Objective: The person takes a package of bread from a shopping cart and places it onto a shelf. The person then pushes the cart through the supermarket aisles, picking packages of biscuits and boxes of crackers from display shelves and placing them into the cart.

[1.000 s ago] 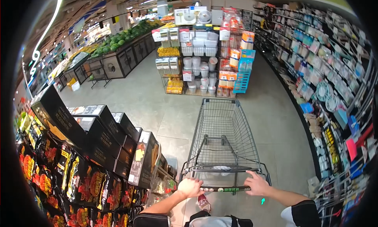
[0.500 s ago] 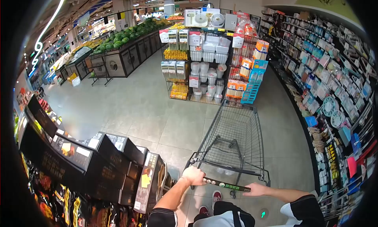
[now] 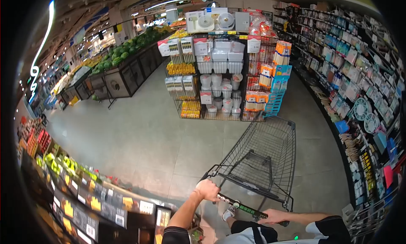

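Note:
A black wire shopping cart (image 3: 267, 161) stands in front of me, angled forward and to the right. Its basket holds nothing that I can see. My left hand (image 3: 207, 190) is wrapped round the left end of the dark cart handle (image 3: 242, 206), which has a green printed strip. Near the handle's right end, my right hand (image 3: 271, 217) is closed over the bar, its fingers partly hidden. The front of the basket reaches close to the lower right corner of a wire display rack (image 3: 222, 85) stacked with white containers and packets.
Black boxes (image 3: 84, 197) and green packaged goods line the lower left. A long wall shelf (image 3: 338, 75) with hanging goods runs along the right. Watermelons (image 3: 120, 53) fill a dark stand at the back left. Grey tiled floor (image 3: 160, 138) lies between them.
The cart has swung to the right relative to my view, and its handle tilts more. The display rack looks nearer, and the black boxes at left have dropped back. Both hands keep their hold.

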The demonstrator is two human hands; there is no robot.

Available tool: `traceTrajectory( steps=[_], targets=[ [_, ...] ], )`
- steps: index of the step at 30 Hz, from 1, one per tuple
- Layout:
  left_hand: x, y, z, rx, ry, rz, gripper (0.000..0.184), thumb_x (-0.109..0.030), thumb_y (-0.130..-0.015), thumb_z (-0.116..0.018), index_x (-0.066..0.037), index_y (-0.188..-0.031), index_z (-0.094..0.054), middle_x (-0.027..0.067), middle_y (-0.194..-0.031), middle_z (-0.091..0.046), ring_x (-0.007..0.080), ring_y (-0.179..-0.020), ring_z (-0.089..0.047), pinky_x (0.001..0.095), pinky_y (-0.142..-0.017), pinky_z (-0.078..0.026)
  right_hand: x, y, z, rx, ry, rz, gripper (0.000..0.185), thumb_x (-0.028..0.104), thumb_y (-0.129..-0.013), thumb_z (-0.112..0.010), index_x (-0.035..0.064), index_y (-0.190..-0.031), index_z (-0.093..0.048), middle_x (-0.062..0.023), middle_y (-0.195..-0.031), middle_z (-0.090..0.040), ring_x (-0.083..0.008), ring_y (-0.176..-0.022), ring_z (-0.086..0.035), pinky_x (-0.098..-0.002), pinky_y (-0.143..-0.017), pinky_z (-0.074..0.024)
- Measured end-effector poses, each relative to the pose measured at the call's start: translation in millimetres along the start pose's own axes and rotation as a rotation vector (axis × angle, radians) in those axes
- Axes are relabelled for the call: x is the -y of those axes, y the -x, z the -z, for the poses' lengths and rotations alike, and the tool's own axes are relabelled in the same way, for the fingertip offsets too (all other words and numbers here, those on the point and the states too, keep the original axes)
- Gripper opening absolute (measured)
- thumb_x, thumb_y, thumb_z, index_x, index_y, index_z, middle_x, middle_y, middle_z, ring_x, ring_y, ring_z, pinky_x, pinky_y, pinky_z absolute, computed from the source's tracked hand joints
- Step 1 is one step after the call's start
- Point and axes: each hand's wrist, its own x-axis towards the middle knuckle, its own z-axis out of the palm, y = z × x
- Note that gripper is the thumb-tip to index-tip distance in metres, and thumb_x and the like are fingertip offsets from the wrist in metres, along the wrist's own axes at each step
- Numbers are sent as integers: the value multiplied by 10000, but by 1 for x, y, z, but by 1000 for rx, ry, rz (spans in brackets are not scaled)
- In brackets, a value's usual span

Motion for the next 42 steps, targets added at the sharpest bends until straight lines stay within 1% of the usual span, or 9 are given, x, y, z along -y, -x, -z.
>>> traceTrajectory(
  steps=[3,9,22,28,34,35,38,41,42],
  targets=[
    [42,-33,16,37,-11,-31,603,-721,-885,-576,-146,-862,-755,133,-740,-738,368,-744,-740,485,-690,-583,8,-27,24,-54,79,-22,494,536,-953,-734,81,-856,-565,30,-601,-515,-84,-503,-489,-292,-473,-386],
    [121,-100,45,119,-73,-96,598,-732,-871,-582,-159,-858,-752,118,-753,-744,354,-760,-743,481,-695,-581,52,-68,57,-98,-107,92,337,390,-1018,-690,80,-909,-619,29,-613,-522,-66,-493,-484,-275,-464,-383],
    [220,-232,88,199,-194,-230,572,-746,-849,-609,-197,-887,-766,94,-797,-765,333,-773,-756,473,-721,-591,90,-129,136,-406,-37,174,361,398,-966,-717,38,-963,-681,-60,-665,-662,-146,-538,-627,-329,-502,-497],
    [263,-285,90,-91,-124,-448,555,-719,-781,-707,-168,-711,-719,42,-621,-696,286,-598,-717,432,-555,-555,110,-149,157,-540,-30,224,364,378,-939,-732,19,-980,-680,-89,-665,-639,-190,-525,-635,-373,-463,-506],
    [304,-347,93,-246,-86,-628,548,-661,-736,-782,-145,-615,-643,79,-533,-643,300,-490,-671,433,-471,-520,157,-154,178,-739,61,122,360,356,-885,-731,7,-974,-710,-213,-811,-710,-316,-738,-694,-466,-689,-543],
    [305,-351,103,-221,-81,-636,490,-583,-741,-804,-137,-621,-639,103,-563,-656,328,-526,-678,454,-497,-512,180,-140,179,-717,-3,36,381,371,-866,-722,4,-968,-716,-249,-884,-716,-371,-839,-699,-497,-782,-533],
    [322,-370,108,-153,-163,-619,472,-571,-744,-799,-136,-639,-651,102,-587,-670,353,-566,-685,493,-564,-529,166,-184,176,-956,118,-6,364,372,-839,-726,24,-946,-731,-242,-896,-721,-437,-866,-689,-532,-783,-534],
    [334,-385,129,94,-172,-602,303,-437,-854,-680,-144,-921,-720,183,-799,-741,417,-765,-733,531,-684,-580,187,-200,173,-1082,184,-117,368,391,-811,-729,53,-955,-753,-219,-898,-732,-434,-886,-696,-535,-786,-542],
    [342,-391,129,92,-172,-635,323,-456,-862,-679,-139,-916,-716,186,-795,-740,423,-766,-732,534,-687,-581,195,-207,170,-1116,164,-169,371,398,-805,-727,60,-953,-759,-210,-898,-736,-427,-887,-701,-532,-785,-547]
  ],
)
